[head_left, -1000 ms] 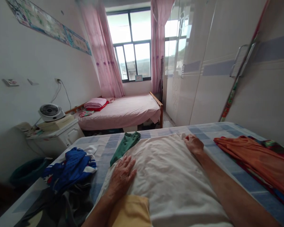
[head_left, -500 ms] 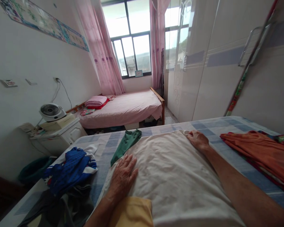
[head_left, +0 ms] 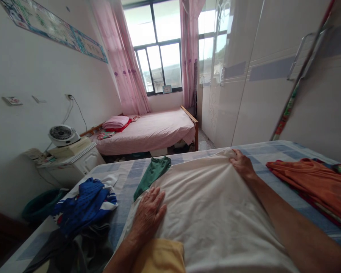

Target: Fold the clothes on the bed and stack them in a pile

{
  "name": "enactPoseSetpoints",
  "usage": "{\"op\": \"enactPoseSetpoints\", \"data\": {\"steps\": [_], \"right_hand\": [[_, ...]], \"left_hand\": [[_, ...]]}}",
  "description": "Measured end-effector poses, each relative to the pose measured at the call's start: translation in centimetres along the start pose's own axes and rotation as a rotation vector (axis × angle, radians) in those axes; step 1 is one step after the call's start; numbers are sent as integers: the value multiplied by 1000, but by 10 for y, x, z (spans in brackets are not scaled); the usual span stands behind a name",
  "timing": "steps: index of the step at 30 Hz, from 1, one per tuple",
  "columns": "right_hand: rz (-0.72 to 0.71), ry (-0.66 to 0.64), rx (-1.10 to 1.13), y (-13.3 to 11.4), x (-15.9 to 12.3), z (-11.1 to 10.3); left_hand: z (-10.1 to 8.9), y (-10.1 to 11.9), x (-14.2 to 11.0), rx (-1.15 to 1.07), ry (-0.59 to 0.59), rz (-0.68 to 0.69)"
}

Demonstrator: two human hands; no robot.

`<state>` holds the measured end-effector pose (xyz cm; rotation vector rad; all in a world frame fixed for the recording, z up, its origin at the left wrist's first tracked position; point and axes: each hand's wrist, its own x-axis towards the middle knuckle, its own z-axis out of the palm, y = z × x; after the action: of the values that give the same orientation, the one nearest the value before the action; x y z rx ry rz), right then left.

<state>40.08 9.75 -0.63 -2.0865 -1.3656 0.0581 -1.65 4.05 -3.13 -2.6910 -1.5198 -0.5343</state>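
A white shirt (head_left: 204,204) is spread over the bed in front of me. A green sleeve-like piece (head_left: 153,174) sticks out at its far left, and a yellow piece (head_left: 161,254) shows at the near edge. My left hand (head_left: 149,212) lies flat on the shirt's left side, fingers stretched out, just below the green piece. At the far right corner, my right hand (head_left: 242,163) has its fingers closed on the white fabric. Creases fan out from that pulled corner. My right fingertips are partly hidden by the cloth.
The bed has a blue-and-white checked sheet (head_left: 122,189). Rumpled blue clothing (head_left: 88,204) and dark clothing (head_left: 88,246) lie left; folded orange clothing (head_left: 309,174) lies right. Beyond are a pink bed (head_left: 159,123), a small cabinet (head_left: 85,159) with a fan (head_left: 63,134), and wardrobes (head_left: 244,102).
My right hand has moved slightly away from me and to the right, drawing the shirt's far corner with it and tightening the fabric. My left hand stays in place.
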Motion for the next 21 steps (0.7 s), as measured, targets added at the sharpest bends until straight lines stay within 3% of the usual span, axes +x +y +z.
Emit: {"op": "enactPoseSetpoints", "data": {"steps": [4, 7, 11, 13, 15, 18, 21], "right_hand": [[-76, 99, -233, -12, -8, -1], [-257, 150, -271, -40, -22, 4], [-514, -120, -239, -68, -45, 29], [-545, -259, -278, -66, -50, 42], [-493, -311, -340, -52, -48, 48], [-388, -277, -442, -23, -34, 46], [-382, -209, -489, -8, -21, 39]], "left_hand": [[0, 0, 0, 1, -1, 3], [-1, 1, 0, -1, -7, -3], [-1, 2, 0, -16, -9, -14], [-3, 3, 0, -26, -21, -25], [-5, 5, 0, -34, -39, -39], [-7, 8, 0, -54, -40, -56], [-7, 9, -1, -90, -9, -68]]}}
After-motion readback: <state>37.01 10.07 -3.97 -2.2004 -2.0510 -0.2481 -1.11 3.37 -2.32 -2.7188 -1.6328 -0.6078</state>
